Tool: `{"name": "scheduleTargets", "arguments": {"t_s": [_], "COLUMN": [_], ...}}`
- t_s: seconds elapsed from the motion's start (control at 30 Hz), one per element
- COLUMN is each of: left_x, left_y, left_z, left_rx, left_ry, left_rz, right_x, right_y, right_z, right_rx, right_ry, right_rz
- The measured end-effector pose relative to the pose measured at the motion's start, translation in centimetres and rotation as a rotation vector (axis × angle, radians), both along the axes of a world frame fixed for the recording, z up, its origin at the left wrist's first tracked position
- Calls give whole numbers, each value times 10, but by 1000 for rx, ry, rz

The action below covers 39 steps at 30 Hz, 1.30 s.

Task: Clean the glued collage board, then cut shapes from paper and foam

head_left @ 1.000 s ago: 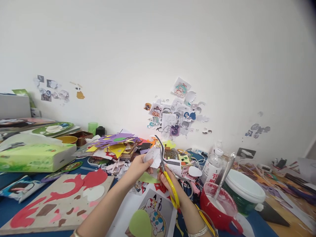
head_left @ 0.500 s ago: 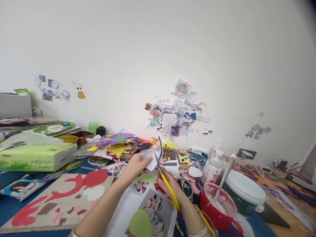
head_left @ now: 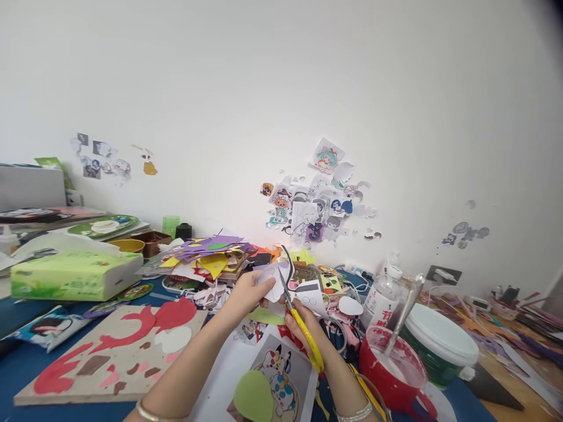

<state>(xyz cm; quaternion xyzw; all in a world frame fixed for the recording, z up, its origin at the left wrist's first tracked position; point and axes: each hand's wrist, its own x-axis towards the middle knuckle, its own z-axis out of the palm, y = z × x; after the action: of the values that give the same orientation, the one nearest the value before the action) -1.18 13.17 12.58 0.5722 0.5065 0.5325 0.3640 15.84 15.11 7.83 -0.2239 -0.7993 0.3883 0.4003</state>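
Observation:
Pinched in my left hand (head_left: 250,293) is a white paper piece (head_left: 269,282) with thin drawn outlines. My right hand (head_left: 304,321) grips yellow-handled scissors (head_left: 307,343), whose dark blades point up and lie against the paper's right side. A dark-edged strip (head_left: 288,264) curls up behind the blades. Just right of the blades is another white paper (head_left: 310,297) with a black band and line drawing. Below my hands a printed sheet (head_left: 299,369) shows a cartoon figure, partly covered by a light green paper oval (head_left: 253,395).
Left lies a board (head_left: 83,387) with red, brown and pink cutouts, beside a green tissue pack (head_left: 74,275). Coloured scraps (head_left: 215,252) are heaped behind my hands. To the right stand a red cup (head_left: 391,375) with a spoon, a white-lidded tub (head_left: 440,334) and a bottle (head_left: 382,299).
The whole view has shifted slightly, so things sit a little farther right. Both hands keep their holds, and the strip beside the blades has moved slightly.

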Motion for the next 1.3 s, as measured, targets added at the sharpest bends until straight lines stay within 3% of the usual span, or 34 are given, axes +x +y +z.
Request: {"name": "scheduleTargets", "arguments": {"t_s": [0.4,0.8,1.3], "left_x": [10,5,7], "left_y": [-7,-2,-5], "left_z": [4,-2,1], "left_rx": [22,64,67], "left_ry": [-50,-27,38], "left_rz": [39,5,25], "right_x": [-5,-4,-2], "right_y": [7,-5,1], "right_z": [-12,3,-6], "right_rx": [48,11,34], "right_ry": [29,-1,29], "right_rz": [-55,-44,-105]}}
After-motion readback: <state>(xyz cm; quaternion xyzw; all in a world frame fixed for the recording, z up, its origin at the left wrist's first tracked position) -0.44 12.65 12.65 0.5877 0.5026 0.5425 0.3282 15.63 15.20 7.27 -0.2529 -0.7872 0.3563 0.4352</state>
